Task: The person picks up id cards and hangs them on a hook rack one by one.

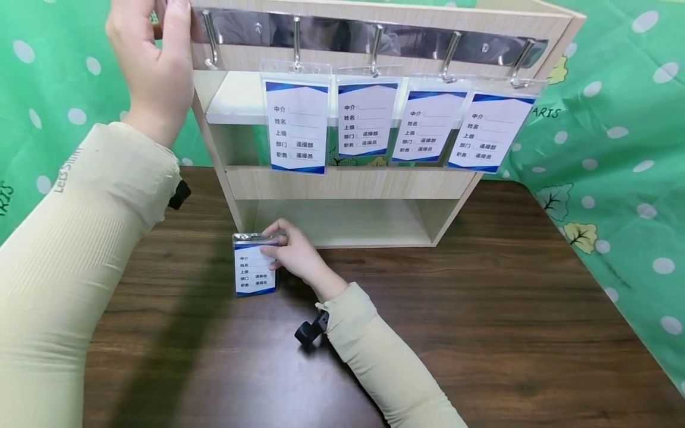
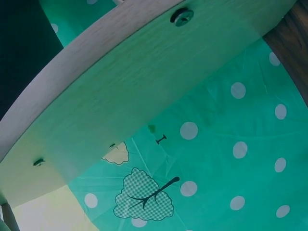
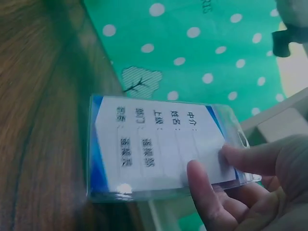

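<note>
My right hand (image 1: 293, 252) pinches an ID badge in a clear plastic holder (image 1: 250, 274) by its upper right side, low in front of the shelf's left foot. In the right wrist view, thumb and fingers grip the badge (image 3: 149, 144) close to its slotted end. My left hand (image 1: 155, 71) holds the top left corner of a pale wooden shelf unit (image 1: 348, 183), its fingers partly hidden behind the edge. A metal strip with several hooks (image 1: 337, 32) runs across the unit's top. Several matching badges (image 1: 297, 128) hang there; the leftmost hook (image 1: 210, 38) bears none.
The shelf unit stands on a dark brown wooden table (image 1: 514, 309). Behind and beside it hangs a green cloth with white dots (image 1: 615, 119). A white board (image 1: 267, 106) lies inside the unit's upper part. The left wrist view shows the unit's side panel (image 2: 144, 77).
</note>
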Available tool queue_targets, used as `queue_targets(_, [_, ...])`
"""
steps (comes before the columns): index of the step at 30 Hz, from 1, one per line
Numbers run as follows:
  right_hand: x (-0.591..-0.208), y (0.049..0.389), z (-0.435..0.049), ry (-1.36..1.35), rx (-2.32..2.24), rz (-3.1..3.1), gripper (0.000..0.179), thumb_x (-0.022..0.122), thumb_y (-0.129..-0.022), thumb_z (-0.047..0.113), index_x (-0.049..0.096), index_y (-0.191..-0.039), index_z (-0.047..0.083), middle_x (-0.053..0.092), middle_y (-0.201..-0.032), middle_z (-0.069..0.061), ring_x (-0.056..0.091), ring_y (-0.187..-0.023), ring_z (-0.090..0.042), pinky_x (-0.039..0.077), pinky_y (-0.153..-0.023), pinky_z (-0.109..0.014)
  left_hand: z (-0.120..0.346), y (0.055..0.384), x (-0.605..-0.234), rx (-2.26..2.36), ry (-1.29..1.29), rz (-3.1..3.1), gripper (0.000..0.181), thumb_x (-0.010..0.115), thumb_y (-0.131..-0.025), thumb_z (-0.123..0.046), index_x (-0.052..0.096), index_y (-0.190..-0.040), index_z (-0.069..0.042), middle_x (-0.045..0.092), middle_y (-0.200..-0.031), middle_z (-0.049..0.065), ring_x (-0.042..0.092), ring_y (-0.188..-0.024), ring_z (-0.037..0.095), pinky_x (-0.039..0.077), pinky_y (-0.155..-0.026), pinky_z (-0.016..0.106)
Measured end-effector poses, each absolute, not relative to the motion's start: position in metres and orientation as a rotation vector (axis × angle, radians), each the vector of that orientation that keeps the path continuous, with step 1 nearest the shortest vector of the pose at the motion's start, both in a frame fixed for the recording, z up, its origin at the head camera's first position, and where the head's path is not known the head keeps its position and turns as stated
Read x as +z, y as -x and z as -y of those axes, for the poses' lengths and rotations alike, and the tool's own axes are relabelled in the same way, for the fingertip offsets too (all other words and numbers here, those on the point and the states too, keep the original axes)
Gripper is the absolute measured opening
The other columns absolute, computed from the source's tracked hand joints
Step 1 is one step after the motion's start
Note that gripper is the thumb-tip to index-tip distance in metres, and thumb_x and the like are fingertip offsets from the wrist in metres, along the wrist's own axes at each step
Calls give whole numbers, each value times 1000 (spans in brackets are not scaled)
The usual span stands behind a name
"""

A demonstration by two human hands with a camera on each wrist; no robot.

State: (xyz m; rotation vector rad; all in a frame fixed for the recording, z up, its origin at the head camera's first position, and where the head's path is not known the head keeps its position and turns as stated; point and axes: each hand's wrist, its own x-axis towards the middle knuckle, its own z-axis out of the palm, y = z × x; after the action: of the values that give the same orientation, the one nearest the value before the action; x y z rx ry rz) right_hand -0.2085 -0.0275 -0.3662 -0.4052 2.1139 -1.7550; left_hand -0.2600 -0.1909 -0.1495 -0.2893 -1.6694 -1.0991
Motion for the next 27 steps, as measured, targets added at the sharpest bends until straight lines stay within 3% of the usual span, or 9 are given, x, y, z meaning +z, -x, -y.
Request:
queue_targets(6, [-349, 202, 25, 495, -1825, -2103, 21, 71, -88, 2, 62, -107, -3, 72, -94, -25, 63, -66, -12, 58, -58, -30, 193, 260, -148, -1105, 334, 1671, 31, 53, -93, -13, 54, -71, -35, 43, -71, -23, 50, -90, -3, 41, -68, 16])
queue_targets(11, [-325, 197, 23, 607, -1788, -2212, 17, 72, -89, 10, 65, -103, 3, 73, -89, -19, 62, -62, -12, 57, -57, -32, 196, 260, -150, -1077, 374, 1667, 25, 53, -94, -17, 60, -78, -35, 45, -78, -25, 52, -92, -1, 42, -69, 17])
queue_targets(17, [-297, 194, 17, 760, -1698, -2376, 12, 71, -91, 16, 66, -99, 9, 75, -92, -9, 64, -69, -12, 56, -61, -28, 197, 258, -153, -1051, 388, 1677, 21, 52, -96, -19, 70, -89, -26, 48, -86, -27, 52, -94, -1, 41, -69, 18])
queue_targets(27, [-262, 194, 8, 865, -1615, -2511, 12, 65, -95, 15, 66, -106, 9, 73, -94, -8, 59, -66, -14, 51, -57, -24, 198, 257, -152, -1030, 425, 1664, 23, 51, -95, -19, 73, -96, -23, 53, -92, -22, 54, -94, 0, 44, -69, 18])
